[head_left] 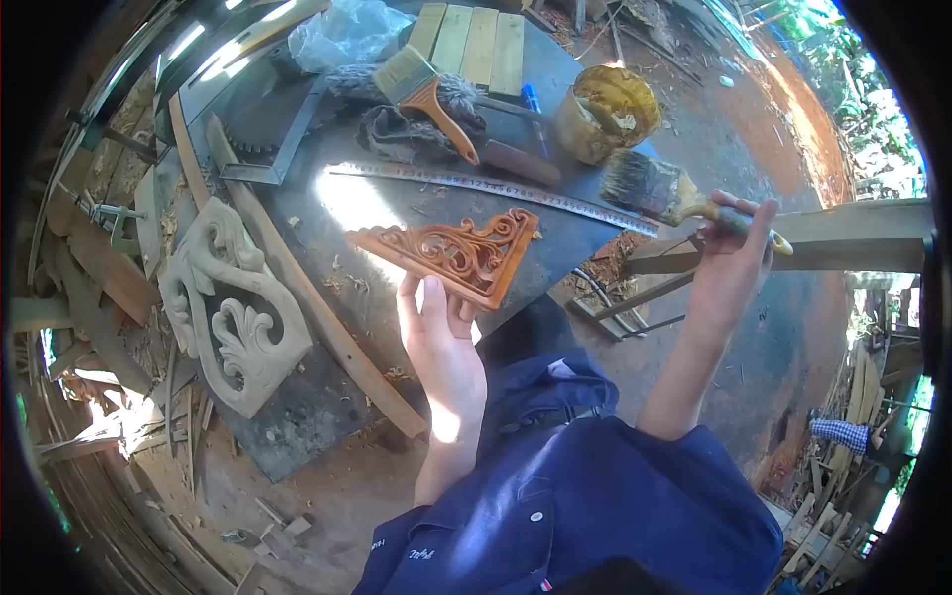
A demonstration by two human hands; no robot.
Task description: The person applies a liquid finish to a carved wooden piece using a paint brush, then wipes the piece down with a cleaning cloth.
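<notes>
My left hand grips a carved wooden bracket by its lower edge, above the dark table. The bracket is a reddish-brown triangle with openwork scrolls. On the right, my right hand is closed around the handle of a wide paintbrush, its dark bristles pointing left. Just beyond those bristles stands a stained yellowish tub with something pale inside. A steel ruler lies across the table behind the bracket. The brush and the bracket are apart.
A larger pale carved panel lies at left beside a long wooden strip. Toward the back are another paintbrush, a blue pen, wooden slats, a plastic bag and a metal square. A wooden beam crosses at right.
</notes>
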